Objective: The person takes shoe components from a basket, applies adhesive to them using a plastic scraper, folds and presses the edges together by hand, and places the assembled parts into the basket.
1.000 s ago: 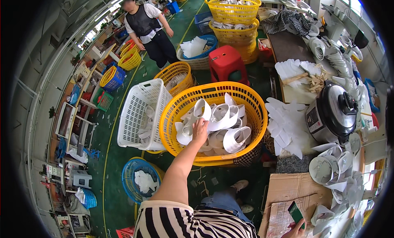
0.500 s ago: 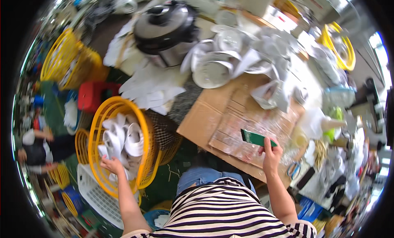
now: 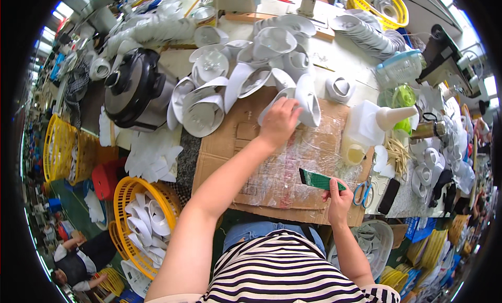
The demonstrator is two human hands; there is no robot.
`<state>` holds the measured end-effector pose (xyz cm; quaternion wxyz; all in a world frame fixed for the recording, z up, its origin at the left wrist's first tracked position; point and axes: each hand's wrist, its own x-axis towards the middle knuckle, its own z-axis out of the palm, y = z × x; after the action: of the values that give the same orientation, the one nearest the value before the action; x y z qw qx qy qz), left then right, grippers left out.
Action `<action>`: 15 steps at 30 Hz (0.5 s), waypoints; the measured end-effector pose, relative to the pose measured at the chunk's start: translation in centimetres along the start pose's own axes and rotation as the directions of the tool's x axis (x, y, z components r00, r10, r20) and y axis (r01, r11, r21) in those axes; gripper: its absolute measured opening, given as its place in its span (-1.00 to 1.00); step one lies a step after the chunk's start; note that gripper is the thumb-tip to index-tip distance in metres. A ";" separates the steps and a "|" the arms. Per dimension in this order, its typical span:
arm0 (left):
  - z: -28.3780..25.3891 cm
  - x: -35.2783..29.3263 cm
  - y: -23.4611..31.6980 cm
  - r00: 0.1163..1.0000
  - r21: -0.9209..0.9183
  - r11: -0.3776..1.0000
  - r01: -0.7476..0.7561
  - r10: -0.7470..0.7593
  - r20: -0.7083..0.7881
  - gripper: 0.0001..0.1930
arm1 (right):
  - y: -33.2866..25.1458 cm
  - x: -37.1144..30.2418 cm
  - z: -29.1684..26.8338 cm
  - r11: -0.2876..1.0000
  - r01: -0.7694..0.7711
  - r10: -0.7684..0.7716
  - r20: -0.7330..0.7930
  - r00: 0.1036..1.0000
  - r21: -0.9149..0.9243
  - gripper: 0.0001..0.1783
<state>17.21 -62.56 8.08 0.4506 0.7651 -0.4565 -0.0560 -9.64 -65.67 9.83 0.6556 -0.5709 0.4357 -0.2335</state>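
My left hand (image 3: 280, 121) reaches across the cardboard to the near edge of a pile of white curved pieces (image 3: 203, 115). Its fingers are bent at one white curved piece (image 3: 267, 105) and seem to grip it, though the fingertips are partly hidden. Close to the table's front edge, my right hand (image 3: 339, 198) holds a flat green scraper-like tool (image 3: 318, 181) with a dark end pointing left. Thumb and fingers close round its right end. Beneath both hands lies the cardboard sheet (image 3: 225, 151), marked with shiny dried residue.
Right of the cardboard stand a translucent white bottle (image 3: 361, 128), blue-handled scissors (image 3: 363, 192) and a black phone (image 3: 388, 196). A pressure cooker (image 3: 137, 91) stands at left. Below it, a yellow basket (image 3: 121, 198) holds more white pieces. Another person (image 3: 83, 261) is at far left.
My left hand has left the yellow basket and moved up and right to the pile on the table. My right hand still holds the green tool. The view has turned rightward.
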 end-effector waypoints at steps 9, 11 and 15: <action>4.8 3.6 -3.9 0.855 0.152 0.847 0.510 -0.518 0.015 -0.51 | 0.9 1.1 -2.9 0.996 -0.033 0.039 -0.069 0.997 0.086 -0.70; 3.9 3.2 -4.6 0.873 0.121 0.872 0.474 -0.484 0.067 -0.53 | 1.1 1.9 -3.9 0.997 -0.056 0.060 -0.061 0.996 0.058 -0.71; 5.0 2.7 -2.5 0.866 -0.142 0.859 0.491 -0.499 -0.022 -0.59 | 1.1 3.5 -4.1 0.994 -0.065 0.071 -0.060 0.996 0.085 -0.70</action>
<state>17.89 -67.28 4.19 0.4836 0.8266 -0.2266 -0.1775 -11.48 -70.49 7.84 0.6722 -0.5202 0.4653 -0.2470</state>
